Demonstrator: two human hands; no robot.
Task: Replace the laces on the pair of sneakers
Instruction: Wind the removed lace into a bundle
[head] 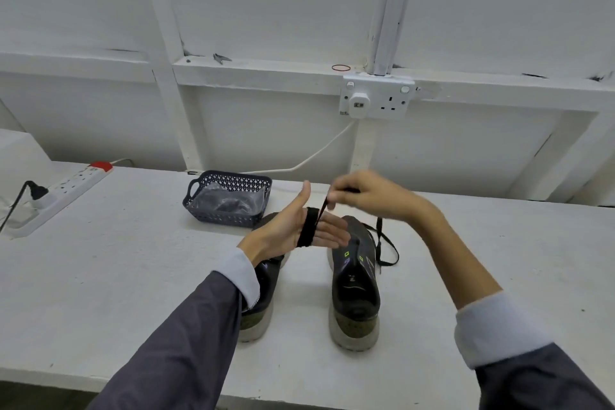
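Pinching the black lace [307, 226] at centre frame, right hand [369, 196] was blurred | left hand [283, 226] flat, fingers straight, lace wrapped round them | sneakers [354, 293] below on table [133, 260], left one half hidden by sleeve [206, 326] | bare table both sides, basket [219, 214] behind

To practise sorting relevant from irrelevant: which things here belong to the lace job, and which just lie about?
Job: black lace, left hand, right hand, left sneaker, right sneaker.
Lying about: basket (contents unclear), power strip, wall socket, rubber band.
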